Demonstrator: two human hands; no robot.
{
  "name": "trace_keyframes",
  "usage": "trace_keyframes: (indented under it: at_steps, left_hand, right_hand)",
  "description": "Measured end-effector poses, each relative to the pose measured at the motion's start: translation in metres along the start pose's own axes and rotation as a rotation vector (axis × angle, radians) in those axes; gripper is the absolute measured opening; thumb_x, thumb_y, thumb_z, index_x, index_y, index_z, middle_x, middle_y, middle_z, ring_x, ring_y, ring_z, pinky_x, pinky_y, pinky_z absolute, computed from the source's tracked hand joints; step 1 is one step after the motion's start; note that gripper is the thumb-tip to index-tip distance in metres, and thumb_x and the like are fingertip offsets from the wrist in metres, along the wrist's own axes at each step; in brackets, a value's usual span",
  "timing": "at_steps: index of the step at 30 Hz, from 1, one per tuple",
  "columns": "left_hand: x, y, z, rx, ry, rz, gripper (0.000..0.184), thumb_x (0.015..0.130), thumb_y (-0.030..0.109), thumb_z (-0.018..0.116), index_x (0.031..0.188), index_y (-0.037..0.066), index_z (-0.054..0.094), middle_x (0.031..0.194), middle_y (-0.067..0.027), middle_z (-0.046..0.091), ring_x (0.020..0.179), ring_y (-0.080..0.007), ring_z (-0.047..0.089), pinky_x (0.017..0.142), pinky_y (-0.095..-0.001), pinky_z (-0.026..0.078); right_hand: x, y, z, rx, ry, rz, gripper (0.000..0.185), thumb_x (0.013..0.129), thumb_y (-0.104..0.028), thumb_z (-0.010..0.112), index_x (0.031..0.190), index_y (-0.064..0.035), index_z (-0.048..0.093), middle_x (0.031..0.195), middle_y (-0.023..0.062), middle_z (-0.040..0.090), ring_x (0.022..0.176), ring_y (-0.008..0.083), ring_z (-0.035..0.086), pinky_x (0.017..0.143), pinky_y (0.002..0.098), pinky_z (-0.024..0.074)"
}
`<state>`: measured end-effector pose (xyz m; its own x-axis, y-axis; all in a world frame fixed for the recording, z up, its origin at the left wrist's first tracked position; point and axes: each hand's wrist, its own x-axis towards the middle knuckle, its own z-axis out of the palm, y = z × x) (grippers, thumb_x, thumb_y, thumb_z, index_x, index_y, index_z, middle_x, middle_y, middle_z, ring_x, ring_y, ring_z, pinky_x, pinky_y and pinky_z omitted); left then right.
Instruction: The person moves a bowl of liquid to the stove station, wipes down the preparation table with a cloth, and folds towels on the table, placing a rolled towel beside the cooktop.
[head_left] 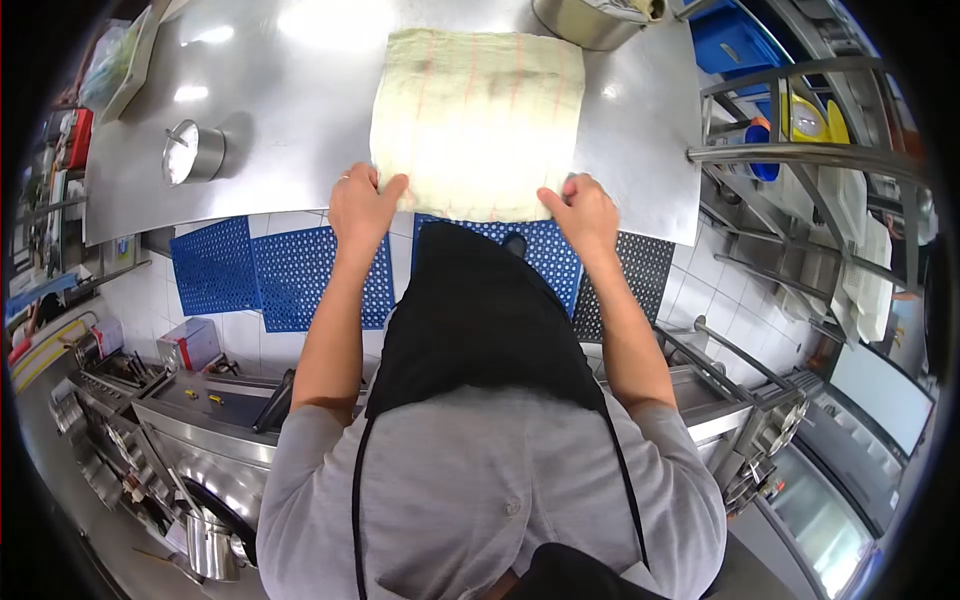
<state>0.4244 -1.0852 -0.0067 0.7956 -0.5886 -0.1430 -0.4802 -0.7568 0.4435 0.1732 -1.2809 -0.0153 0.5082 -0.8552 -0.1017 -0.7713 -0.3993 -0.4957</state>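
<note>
A pale yellow-green cloth [478, 120] with thin reddish lines lies spread flat on the steel table [290, 110], its near edge at the table's front edge. My left hand [368, 205] is at the cloth's near left corner, thumb on top and fingers curled at the edge. At the near right corner, my right hand [583, 212] pinches the cloth in the same way.
A metal cup [194, 154] with white contents and a utensil stands on the table's left. A large metal pot [598, 22] sits at the back right. Right of the table is a metal rack [800, 155]; blue mats [322, 275] cover part of the floor.
</note>
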Motion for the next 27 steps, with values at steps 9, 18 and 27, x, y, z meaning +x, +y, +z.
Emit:
trace_keyframes:
  at_steps: [9, 18, 27]
  left_hand:
    - [-0.008, 0.007, -0.010, -0.729, 0.094, -0.259, 0.051, 0.076, 0.016, 0.084, 0.115, 0.002, 0.055, 0.098, -0.0144, 0.066, 0.092, -0.0289, 0.063, 0.083, -0.0425, 0.054]
    - [-0.017, 0.124, 0.011, -0.460, 0.115, 0.561, 0.055, 0.081, 0.021, 0.080, 0.128, 0.002, 0.059, 0.103, -0.0148, 0.068, 0.096, -0.0324, 0.064, 0.086, -0.0395, 0.051]
    - [0.051, 0.150, -0.063, -1.027, -0.611, 0.369, 0.020, 0.098, 0.018, 0.062, 0.105, 0.001, 0.071, 0.091, -0.0025, 0.071, 0.074, -0.0090, 0.064, 0.065, -0.0260, 0.051]
  right_hand:
    - [0.007, -0.014, -0.026, 1.186, -0.077, 0.444, 0.029, 0.084, -0.002, 0.076, 0.097, -0.0049, 0.050, 0.089, 0.0137, 0.072, 0.072, 0.0161, 0.068, 0.053, 0.0249, 0.0518]
    - [0.035, -0.097, -0.062, 1.202, -0.223, 0.103, 0.023, 0.093, -0.017, 0.071, 0.109, 0.0002, 0.069, 0.090, 0.0063, 0.070, 0.079, 0.0116, 0.064, 0.072, 0.0267, 0.0531]
    - [0.056, -0.102, -0.107, 0.346, 0.296, -0.726, 0.024, 0.084, -0.015, 0.080, 0.107, -0.0069, 0.076, 0.093, 0.0068, 0.065, 0.079, 0.0174, 0.063, 0.066, 0.0311, 0.0511]
